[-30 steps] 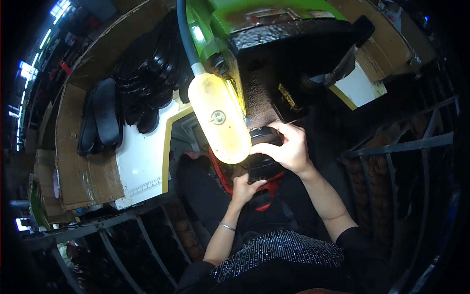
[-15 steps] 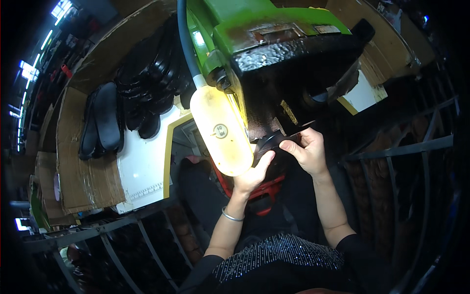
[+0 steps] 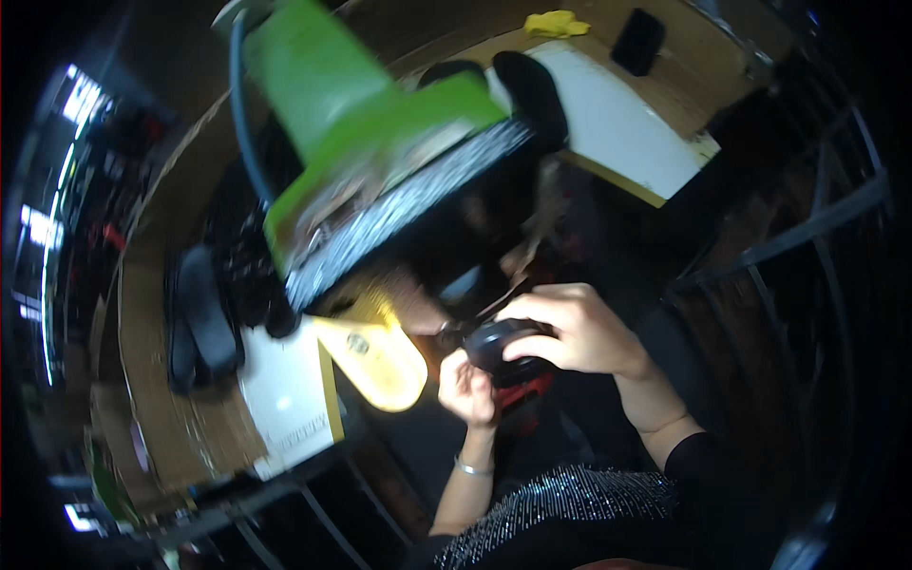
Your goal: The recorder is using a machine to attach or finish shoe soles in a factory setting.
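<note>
A glossy black piece with a curved edge, which looks like a shoe sole (image 3: 487,346), is held in front of the green machine (image 3: 380,128). My right hand (image 3: 579,330) grips it from the right, with thumb and fingers on either side. At its lower left end is my left hand (image 3: 467,388), fingers curled against it; motion smears them and partly hides the contact. Close to the left hand, a bright yellowish oval guard (image 3: 389,366) hangs from the machine. The machine's dark underside is above the hands.
On the left, a cardboard box (image 3: 142,380) holds several black shoe soles (image 3: 204,318) beside a white board (image 3: 285,399). Another white board (image 3: 613,114) lies at the right, with a yellow cloth (image 3: 557,24) and a dark sole-like piece (image 3: 637,42) beyond. Metal rails (image 3: 788,242) stand on the right.
My view has turned, so the machine appears tilted and farther left. The black sole and both hands sit lower, away from the machine's underside. My right hand now wraps farther over the sole.
</note>
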Motion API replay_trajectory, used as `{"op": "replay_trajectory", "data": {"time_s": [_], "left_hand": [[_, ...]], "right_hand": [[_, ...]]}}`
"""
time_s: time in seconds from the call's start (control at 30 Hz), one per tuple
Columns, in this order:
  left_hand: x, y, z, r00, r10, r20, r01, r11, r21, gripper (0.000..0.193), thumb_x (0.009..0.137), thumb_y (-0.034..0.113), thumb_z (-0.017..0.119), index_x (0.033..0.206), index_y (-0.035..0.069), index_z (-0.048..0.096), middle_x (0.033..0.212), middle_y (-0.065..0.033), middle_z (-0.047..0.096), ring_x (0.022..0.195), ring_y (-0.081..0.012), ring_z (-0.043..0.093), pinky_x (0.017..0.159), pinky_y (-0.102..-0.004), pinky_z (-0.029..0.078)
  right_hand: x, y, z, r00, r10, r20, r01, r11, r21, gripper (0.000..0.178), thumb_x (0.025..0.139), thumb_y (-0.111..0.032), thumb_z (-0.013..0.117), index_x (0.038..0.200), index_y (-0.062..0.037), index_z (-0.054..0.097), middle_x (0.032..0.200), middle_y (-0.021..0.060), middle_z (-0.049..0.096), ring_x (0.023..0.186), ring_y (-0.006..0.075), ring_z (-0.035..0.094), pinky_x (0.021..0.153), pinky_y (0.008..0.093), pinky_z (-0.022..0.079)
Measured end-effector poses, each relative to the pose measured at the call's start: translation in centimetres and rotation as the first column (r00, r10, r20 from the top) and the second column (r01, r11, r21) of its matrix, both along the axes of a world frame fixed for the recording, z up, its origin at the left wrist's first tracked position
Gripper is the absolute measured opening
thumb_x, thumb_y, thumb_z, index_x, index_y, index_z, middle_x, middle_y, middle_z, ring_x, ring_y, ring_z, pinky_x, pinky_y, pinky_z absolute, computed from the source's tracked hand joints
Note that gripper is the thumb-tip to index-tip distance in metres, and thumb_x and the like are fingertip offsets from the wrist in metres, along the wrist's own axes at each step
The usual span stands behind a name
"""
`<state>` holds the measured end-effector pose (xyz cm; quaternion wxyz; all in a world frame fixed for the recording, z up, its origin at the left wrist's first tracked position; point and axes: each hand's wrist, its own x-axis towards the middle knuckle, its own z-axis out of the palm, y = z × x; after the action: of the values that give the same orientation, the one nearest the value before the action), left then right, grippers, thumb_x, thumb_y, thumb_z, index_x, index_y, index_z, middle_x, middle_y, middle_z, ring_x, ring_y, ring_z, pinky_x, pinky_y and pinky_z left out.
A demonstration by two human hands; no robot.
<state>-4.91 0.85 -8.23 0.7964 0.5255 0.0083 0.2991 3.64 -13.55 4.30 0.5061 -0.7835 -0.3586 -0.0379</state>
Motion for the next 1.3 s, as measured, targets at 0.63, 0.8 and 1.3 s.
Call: {"op": "replay_trajectory", "data": {"time_s": [0.63, 0.8, 1.3], "left_hand": [[9.2, 17.5, 12.6, 0.810, 0.583, 0.054, -0.487, 0.619, 0.616, 0.033, 0.075, 0.005, 0.069, 0.107, 0.001, 0.059, 0.108, -0.0119, 0.059, 0.111, -0.0271, 0.049, 0.100, -0.0413, 0.034], [15.1, 24.4, 16.6, 0.799, 0.484, 0.356, -0.330, -0.142, 0.933, 0.025, 0.082, 0.013, 0.064, 0.106, 0.005, 0.064, 0.108, -0.0162, 0.063, 0.101, -0.0303, 0.058, 0.091, -0.0355, 0.042], [8.0, 21.9, 17.4, 0.837, 0.346, 0.423, -0.515, 0.243, 0.822, 0.005, 0.079, -0.005, 0.056, 0.081, 0.000, 0.059, 0.079, -0.0129, 0.061, 0.084, -0.0294, 0.062, 0.087, -0.0393, 0.047]], "right_hand": [[17.6, -8.9, -7.6, 0.771, -0.439, 0.463, 0.554, 0.820, -0.145, 0.045, 0.073, -0.012, 0.072, 0.115, -0.0069, 0.058, 0.128, 0.0118, 0.053, 0.122, 0.0303, 0.046, 0.101, 0.0403, 0.038], [14.1, -7.6, -7.2, 0.691, -0.526, 0.496, 0.635, 0.769, -0.070, 0.039, 0.077, -0.001, 0.065, 0.115, -0.0035, 0.058, 0.126, 0.0131, 0.054, 0.119, 0.0310, 0.049, 0.098, 0.0385, 0.040], [5.8, -2.8, -8.1, 0.896, -0.384, 0.223, 0.389, 0.921, 0.025, 0.013, 0.069, -0.001, 0.065, 0.082, 0.0018, 0.063, 0.084, 0.0142, 0.062, 0.083, 0.0327, 0.060, 0.075, 0.0381, 0.047]]}}
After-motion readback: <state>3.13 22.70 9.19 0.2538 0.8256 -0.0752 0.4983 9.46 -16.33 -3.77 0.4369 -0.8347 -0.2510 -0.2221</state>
